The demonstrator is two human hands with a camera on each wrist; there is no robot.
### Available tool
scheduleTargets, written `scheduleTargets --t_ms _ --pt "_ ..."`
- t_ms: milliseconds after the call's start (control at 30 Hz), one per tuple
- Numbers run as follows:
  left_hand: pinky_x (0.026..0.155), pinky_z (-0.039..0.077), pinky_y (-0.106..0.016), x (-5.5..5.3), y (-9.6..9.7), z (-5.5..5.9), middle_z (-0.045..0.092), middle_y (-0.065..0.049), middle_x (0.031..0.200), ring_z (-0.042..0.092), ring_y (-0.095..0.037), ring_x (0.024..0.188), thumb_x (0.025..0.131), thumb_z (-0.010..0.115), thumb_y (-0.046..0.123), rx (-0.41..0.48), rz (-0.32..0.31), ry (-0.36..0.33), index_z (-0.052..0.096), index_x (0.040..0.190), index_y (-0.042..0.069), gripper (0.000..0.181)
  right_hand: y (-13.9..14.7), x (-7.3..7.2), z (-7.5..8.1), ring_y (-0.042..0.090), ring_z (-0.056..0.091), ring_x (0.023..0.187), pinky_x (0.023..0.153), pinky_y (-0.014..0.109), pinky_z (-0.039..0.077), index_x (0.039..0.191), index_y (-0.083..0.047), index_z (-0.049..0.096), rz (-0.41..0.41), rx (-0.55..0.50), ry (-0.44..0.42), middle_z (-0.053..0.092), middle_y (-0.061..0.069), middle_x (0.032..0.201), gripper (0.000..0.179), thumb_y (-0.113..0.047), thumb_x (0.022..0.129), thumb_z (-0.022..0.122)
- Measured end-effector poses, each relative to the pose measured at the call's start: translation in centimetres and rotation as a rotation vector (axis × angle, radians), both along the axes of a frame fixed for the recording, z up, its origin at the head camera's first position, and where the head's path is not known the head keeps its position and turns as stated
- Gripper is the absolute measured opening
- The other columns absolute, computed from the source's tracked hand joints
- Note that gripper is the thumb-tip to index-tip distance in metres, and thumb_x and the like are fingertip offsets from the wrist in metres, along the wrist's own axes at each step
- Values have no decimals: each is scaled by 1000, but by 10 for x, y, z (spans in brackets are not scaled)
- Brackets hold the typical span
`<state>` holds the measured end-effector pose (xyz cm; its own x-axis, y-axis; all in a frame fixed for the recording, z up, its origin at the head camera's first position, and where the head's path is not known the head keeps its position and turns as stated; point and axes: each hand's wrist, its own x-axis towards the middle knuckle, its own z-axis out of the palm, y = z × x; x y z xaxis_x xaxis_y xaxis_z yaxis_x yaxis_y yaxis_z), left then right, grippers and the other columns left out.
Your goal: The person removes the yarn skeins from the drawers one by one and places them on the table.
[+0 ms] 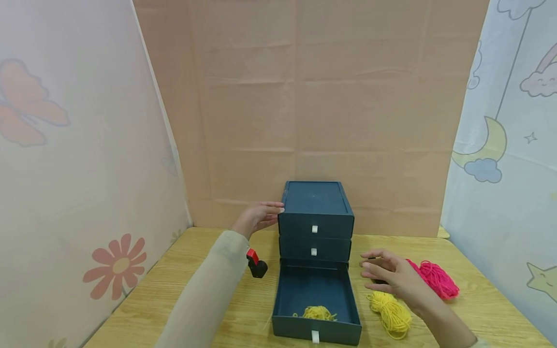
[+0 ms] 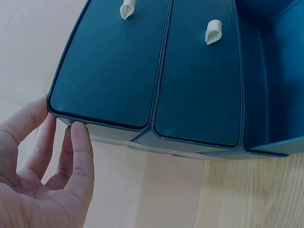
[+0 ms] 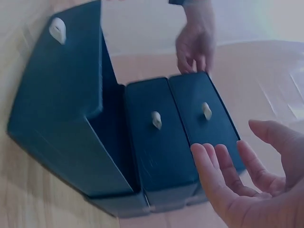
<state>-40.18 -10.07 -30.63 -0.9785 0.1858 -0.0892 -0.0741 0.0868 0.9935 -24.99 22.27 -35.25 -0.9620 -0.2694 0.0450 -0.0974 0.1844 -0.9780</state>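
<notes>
A dark blue three-drawer box [image 1: 316, 198] stands on the table with its bottom drawer [image 1: 278, 299] pulled out. Inside that drawer lies a small heap of yellow yarn [image 1: 319, 313]. My left hand [image 1: 259, 216] rests its fingertips against the box's upper left side; in the left wrist view the fingers [image 2: 81, 156] touch beside the top drawer's front [image 2: 107, 66]. To the right of the box, my right hand [image 1: 393, 275] hovers with spread, slightly bent fingers and nothing in them. A yellow yarn skein [image 1: 391, 314] and a pink yarn skein [image 1: 437, 280] lie near it.
White pull tabs [image 1: 315, 229] mark the drawer fronts. A black and red device [image 1: 256, 266] shows at my left sleeve. Behind the box rises a tan backdrop [image 1: 322, 106], with printed white sheets [image 1: 109, 183] at both sides of the wooden table [image 1: 174, 270].
</notes>
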Motion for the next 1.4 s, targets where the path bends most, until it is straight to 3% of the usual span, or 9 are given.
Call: scheduleTargets --t_ms 300,633,1000,1200,1400 --pt "93 46 -34 -3 2 0 59 -5 118 57 -25 103 85 68 19 -21 7 -9 67 111 15 27 -42 -7 -18 25 62 94 78 48 52 121 8 45 64 29 -23 53 21 114 44 -23 93 57" --pt "95 45 -36 2 -2 -1 61 -2 115 60 -21 100 84 68 23 4 -11 30 68 109 15 26 -66 -23 -48 27 58 94 77 48 53 115 6 50 150 96 -87 56 16 109 41 -28 92 57" --pt "92 47 -33 1 -2 -1 61 -2 116 59 -21 101 85 67 21 6 -14 19 69 109 15 24 -79 -30 -58 26 59 93 71 50 53 106 1 58 216 251 -142 59 7 106 30 -24 91 59" --pt "96 44 -37 3 -3 -1 62 -2 114 61 -19 99 83 69 22 19 -16 21 69 108 15 26 -83 -33 -65 19 60 85 66 43 53 103 -3 61 240 322 -174 63 4 99 22 -20 89 62" --pt "93 47 -34 4 -3 -1 62 -1 115 61 -19 99 83 69 23 15 -26 36 69 108 15 27 -84 -34 -69 17 61 78 55 28 46 100 -2 61 283 319 -187 67 5 91 17 -12 87 63"
